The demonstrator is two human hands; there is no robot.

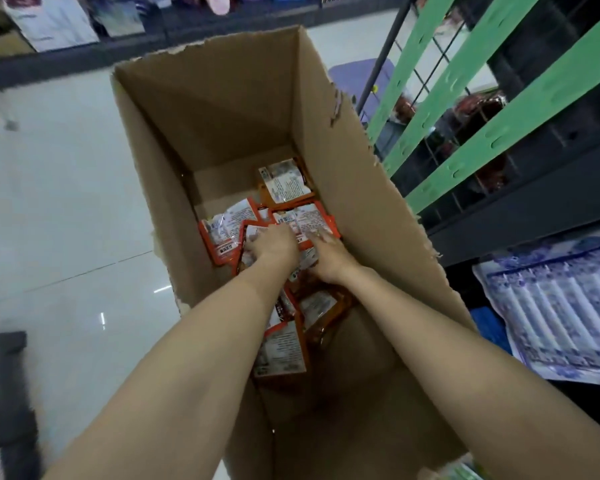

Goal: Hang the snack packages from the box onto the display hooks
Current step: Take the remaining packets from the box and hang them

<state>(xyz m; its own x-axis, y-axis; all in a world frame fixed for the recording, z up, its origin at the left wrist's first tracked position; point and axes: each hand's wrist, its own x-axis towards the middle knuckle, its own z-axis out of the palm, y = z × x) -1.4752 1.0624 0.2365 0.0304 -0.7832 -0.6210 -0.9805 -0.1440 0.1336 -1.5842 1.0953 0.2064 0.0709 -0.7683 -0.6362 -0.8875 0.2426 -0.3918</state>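
Note:
A tall open cardboard box (pixel 347 188) stands on the floor, with several orange-and-white snack packages (pixel 284 183) lying loose on its bottom. Both my arms reach down into it. My left hand (pixel 274 242) lies on the pile with its fingers curled over a package (pixel 222 230) at the left. My right hand (pixel 326 254) grips the lower edge of another package (pixel 302 218) beside it. More packages (pixel 281 351) lie under my forearms. No display hooks are plainly visible.
A dark wire rack with green uprights (pixel 465 109) stands right of the box, holding dark red bags (pixel 478 112). Blue-and-white packaged goods (pixel 561 306) lie on a lower shelf at the right. Glossy white floor (pixel 66 202) stretches left; shelves line the far wall.

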